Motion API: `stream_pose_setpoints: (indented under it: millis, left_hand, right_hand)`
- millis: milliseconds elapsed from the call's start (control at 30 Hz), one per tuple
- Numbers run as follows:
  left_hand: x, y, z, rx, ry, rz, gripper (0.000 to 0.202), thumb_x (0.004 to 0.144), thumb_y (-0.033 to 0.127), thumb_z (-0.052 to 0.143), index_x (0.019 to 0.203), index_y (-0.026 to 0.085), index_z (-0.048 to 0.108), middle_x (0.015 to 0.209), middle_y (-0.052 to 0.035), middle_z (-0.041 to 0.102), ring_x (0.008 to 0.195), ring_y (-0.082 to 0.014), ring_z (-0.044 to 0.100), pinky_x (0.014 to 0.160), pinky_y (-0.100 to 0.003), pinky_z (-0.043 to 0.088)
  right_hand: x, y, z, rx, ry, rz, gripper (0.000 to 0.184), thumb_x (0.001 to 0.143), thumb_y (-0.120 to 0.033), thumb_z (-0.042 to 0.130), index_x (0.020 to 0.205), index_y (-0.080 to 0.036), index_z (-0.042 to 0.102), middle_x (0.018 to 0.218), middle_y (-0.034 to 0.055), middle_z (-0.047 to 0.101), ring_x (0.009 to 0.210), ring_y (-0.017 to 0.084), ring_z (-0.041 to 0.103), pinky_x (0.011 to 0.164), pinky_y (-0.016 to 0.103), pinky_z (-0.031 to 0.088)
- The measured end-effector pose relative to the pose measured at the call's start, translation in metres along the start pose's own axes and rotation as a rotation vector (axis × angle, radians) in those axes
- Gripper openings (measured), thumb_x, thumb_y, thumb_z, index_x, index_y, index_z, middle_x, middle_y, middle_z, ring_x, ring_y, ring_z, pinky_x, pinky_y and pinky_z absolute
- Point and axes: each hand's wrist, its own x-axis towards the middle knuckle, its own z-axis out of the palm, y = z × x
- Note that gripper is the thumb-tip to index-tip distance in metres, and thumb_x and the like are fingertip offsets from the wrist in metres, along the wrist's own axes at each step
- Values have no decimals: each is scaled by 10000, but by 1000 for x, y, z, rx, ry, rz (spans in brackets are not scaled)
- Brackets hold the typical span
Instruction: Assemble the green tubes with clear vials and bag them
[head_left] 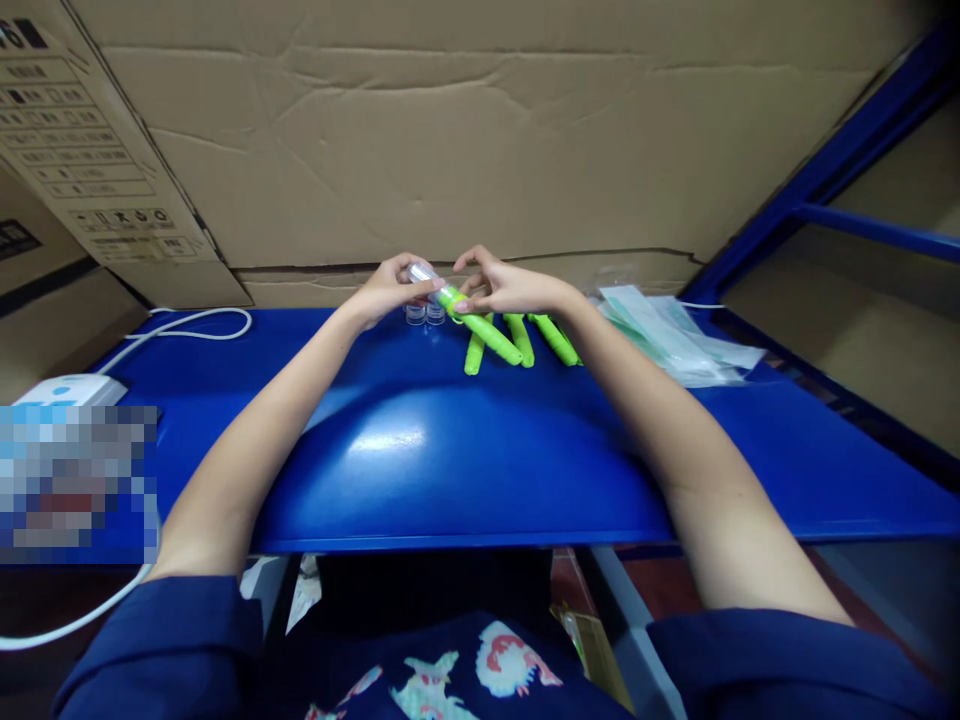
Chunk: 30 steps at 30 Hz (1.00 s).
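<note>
My left hand (390, 292) is closed around the clear end piece (424, 274) of a lime-green tube (491, 338). The tube slants down to the right, with a yellow-green collar where the clear piece meets it. At that collar, the thumb and some fingers of my right hand (502, 285) grip the tube, while the index finger is raised and curled. Several more green tubes lie below my right hand, such as one tube (555, 340) partly under my wrist. Two small clear caps (425, 314) stand on the blue table just below my left hand.
The blue table (465, 450) backs onto a big cardboard sheet (450, 150). Flat plastic packets (675, 335) lie at the right. On the left are a white power strip (71, 390) and a white cable (202, 332). A blue metal frame (817, 190) rises at the right.
</note>
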Motion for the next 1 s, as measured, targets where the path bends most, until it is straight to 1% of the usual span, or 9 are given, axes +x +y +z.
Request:
stream_pose_setpoints:
  millis: [133, 267, 367, 433, 567, 667, 767, 833, 1000]
  left_hand:
    - [-2, 3, 0, -6, 11, -9, 325, 747, 227, 799, 975, 150, 581, 827, -20, 654, 743, -116, 651, 753, -274, 574]
    - [-3, 4, -1, -9, 21, -19, 332, 711, 227, 822, 907, 146, 568, 819, -25, 650, 741, -116, 646, 753, -280, 573]
    - [-3, 1, -4, 9, 32, -23, 360, 669, 250, 847, 843, 153, 548, 840, -40, 663, 772, -126, 655, 767, -290, 572]
    - [-2, -1, -6, 25, 7, 0, 374, 640, 261, 858, 814, 153, 544, 886, -63, 682, 824, -140, 667, 798, -302, 568]
    - [-2, 0, -8, 101, -82, 93, 368, 605, 248, 855, 806, 144, 565, 984, -98, 697, 933, -165, 669, 874, -330, 539]
    - [-3, 4, -5, 222, -148, 177, 376, 621, 272, 834, 893, 136, 613, 989, -79, 696, 955, -176, 659, 886, -325, 513]
    - [-6, 7, 0, 324, -202, 244, 458, 645, 347, 828, 1005, 133, 643, 1005, -70, 701, 937, -182, 655, 855, -305, 500]
    - [-8, 8, 2, 393, -199, 291, 508, 645, 409, 839, 1030, 135, 655, 1005, -71, 708, 917, -185, 654, 829, -291, 489]
    - [-10, 7, 4, 641, -110, 416, 535, 626, 512, 848, 1004, 162, 705, 973, -60, 735, 891, -201, 658, 800, -275, 443]
  right_hand:
    - [0, -1, 2, 22, 47, 9, 582, 794, -317, 767, 1240, -224, 405, 924, 48, 690, 831, 195, 684, 671, 302, 574]
    - [1, 0, 0, 11, 76, -3, 572, 765, -333, 792, 1215, -217, 458, 959, 58, 698, 817, 179, 677, 661, 281, 567]
    - [0, -1, -3, -88, 83, 26, 446, 758, -394, 789, 1087, -187, 571, 903, 59, 709, 769, 176, 653, 638, 275, 549]
    - [0, -3, -6, -182, 72, 55, 365, 780, -445, 751, 987, -166, 638, 851, 62, 717, 757, 189, 642, 650, 293, 543]
    - [-2, -10, -8, -307, 62, 60, 364, 839, -477, 647, 961, -140, 709, 909, 90, 744, 815, 222, 651, 728, 328, 534]
    - [-3, -14, -7, -341, 33, 78, 394, 863, -489, 608, 986, -131, 718, 909, 98, 755, 808, 223, 656, 726, 324, 525]
    - [-5, -15, -6, -333, -3, 97, 399, 896, -498, 570, 987, -135, 710, 896, 101, 763, 763, 208, 654, 695, 314, 517]
    - [-5, -16, -6, -329, -14, 100, 410, 911, -515, 552, 967, -139, 705, 896, 104, 764, 742, 204, 653, 689, 315, 514]
    - [-5, -15, -6, -306, -33, 114, 482, 917, -614, 518, 916, -159, 680, 888, 96, 762, 762, 210, 667, 692, 310, 517]
